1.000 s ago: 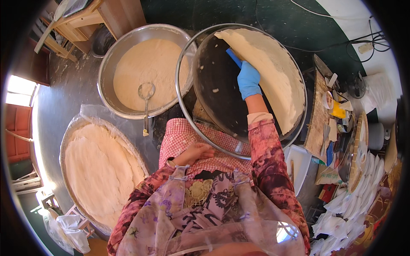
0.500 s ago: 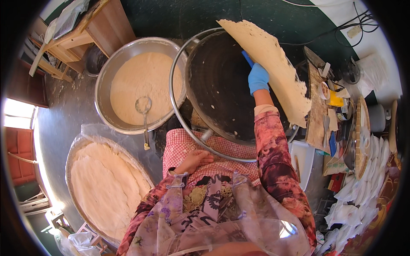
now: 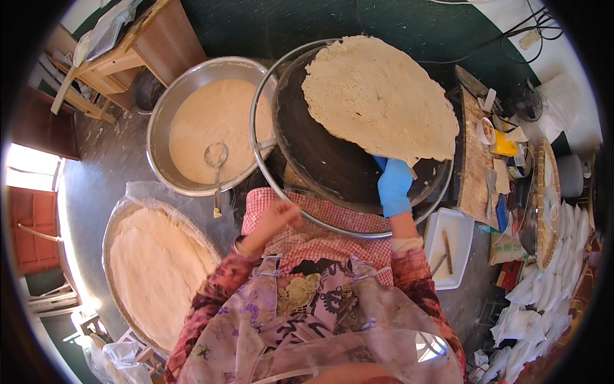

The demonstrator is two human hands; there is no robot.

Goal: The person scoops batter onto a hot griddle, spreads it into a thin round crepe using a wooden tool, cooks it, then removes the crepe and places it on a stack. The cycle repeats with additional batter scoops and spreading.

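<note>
A large pale flatbread [image 3: 380, 96] lies over the far right part of a round black griddle [image 3: 320, 160], reaching past the griddle's far edge. My right hand [image 3: 394, 185], in a blue glove, grips a blue scraper [image 3: 380, 162] at the bread's near edge. Most of the scraper is hidden by the bread and the glove. Bare, my left hand [image 3: 276, 217] hovers beside the near left of the metal ring [image 3: 259, 144] around the griddle. Its fingers are curled in, with nothing visible in them.
Left of the griddle stands a metal basin [image 3: 155, 144] of batter with a ladle [image 3: 217, 173] in it. A plastic-lined round container [image 3: 115, 281] of dough sits nearer. On the right are a white tray [image 3: 460, 256], a cluttered wooden board [image 3: 476, 173] and stacked white bags [image 3: 543, 294].
The flatbread, raised on edge at the right, now lies flat across the far part of the griddle. My right hand has come nearer with the scraper. My left hand has lifted and curled.
</note>
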